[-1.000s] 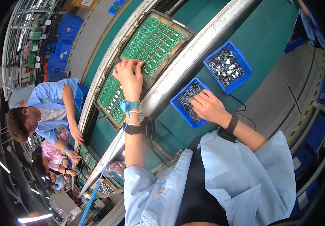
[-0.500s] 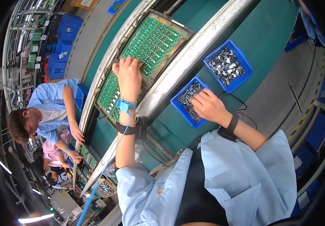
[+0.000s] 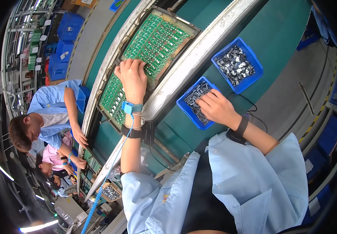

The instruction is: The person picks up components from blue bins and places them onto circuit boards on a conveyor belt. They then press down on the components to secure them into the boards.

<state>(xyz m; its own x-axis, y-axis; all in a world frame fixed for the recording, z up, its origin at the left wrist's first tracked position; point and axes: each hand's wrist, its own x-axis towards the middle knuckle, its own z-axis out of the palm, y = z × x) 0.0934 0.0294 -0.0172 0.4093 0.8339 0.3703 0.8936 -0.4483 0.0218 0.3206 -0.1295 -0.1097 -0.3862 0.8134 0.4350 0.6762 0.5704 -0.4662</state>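
Note:
My left hand [image 3: 132, 79] is over a green circuit board panel [image 3: 156, 43]. Its fingers are curled down onto the board, and their tips and anything in them are hidden. White and metallic parts are fitted in rows on the panel, which sits in a frame on the conveyor. On the right, my right hand [image 3: 217, 108] reaches into a blue bin [image 3: 182, 104] of small grey metallic components [image 3: 195, 95]. The fingers of that hand are bent together at the parts; what lies between them cannot be made out.
A second blue bin [image 3: 256, 80] holds black and silver parts. Metal rails [image 3: 199, 48] run along the conveyor beside the panel. A blue coiled cord [image 3: 94, 208] runs to my left wristband [image 3: 131, 108]. At left, a co-worker [image 3: 51, 113] handles another board [image 3: 93, 162].
Both hands stay almost where they were, the left over the board and the right in the bin. The whole view has shifted slightly.

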